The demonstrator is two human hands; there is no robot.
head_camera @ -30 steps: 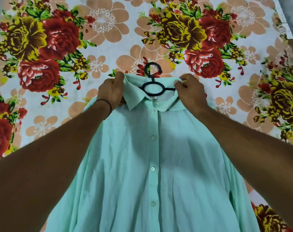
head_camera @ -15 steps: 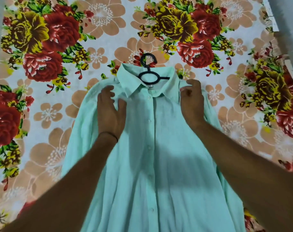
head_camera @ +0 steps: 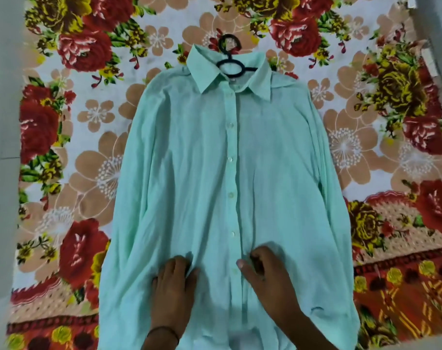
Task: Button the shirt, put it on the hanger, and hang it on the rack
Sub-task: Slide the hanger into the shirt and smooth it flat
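Hands apart, left hand (head_camera: pixel 173 281) flat on shirt (head_camera: pixel 214 173), right hand (head_camera: pixel 262 266) seemingly pinching placket

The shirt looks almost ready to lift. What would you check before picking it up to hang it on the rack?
1. Buttons done up: the shirt front is closed along the visible buttons; the lowest part under the hands cannot be told.
2. Hanger inside: ok, the hanger sits in the collar with its hook sticking out above.
3. Shoulders seated on the hanger: cannot tell, the fabric hides its arms.
4. Shirt lying flat: ok, spread on the flowered sheet.
5. Hands ready at the hook: not ok, the left hand and right hand press the lower front.
6. Rack: cannot tell, not in view.
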